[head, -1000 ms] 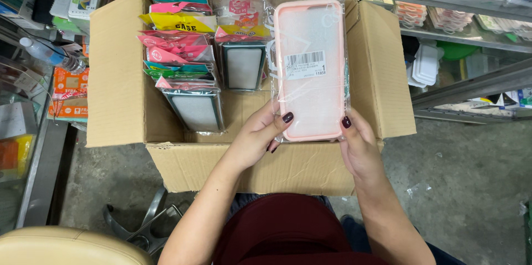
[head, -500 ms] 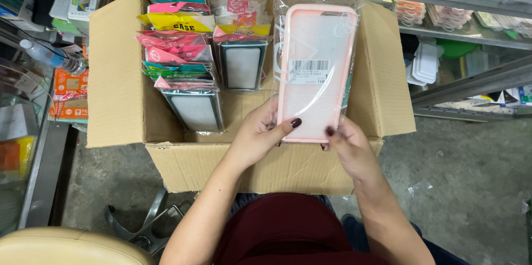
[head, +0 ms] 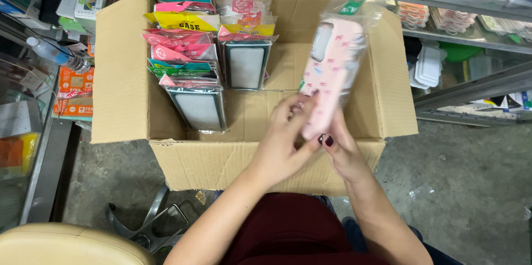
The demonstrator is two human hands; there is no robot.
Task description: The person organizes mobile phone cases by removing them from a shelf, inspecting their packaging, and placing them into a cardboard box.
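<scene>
Pink phone case in its clear plastic sleeve is up in both hands right over the open cardboard box, tilted, its top leaning away toward the box's far right wall. It blurs a little, so the small pattern on it can't be made out.

Biggest thing first: the cardboard box, flaps up, sits on a grey floor between metal shelving. Inside, against its far left wall, packaged cases stand on edge in two rows, pink, yellow and green header cards up, probably so each one can be seen and pulled by its top. The near right half of the box floor is bare cardboard.

Down in size: the left hand, just above the box's near rim, curls round the case's lower end, thumb and fingers pinching the sleeve. The right hand comes in beside it from the right, dark-nailed fingertips closed on that same lower corner, palm under it. A low two-handed grip like that leaves the decorated face open to view.
</scene>
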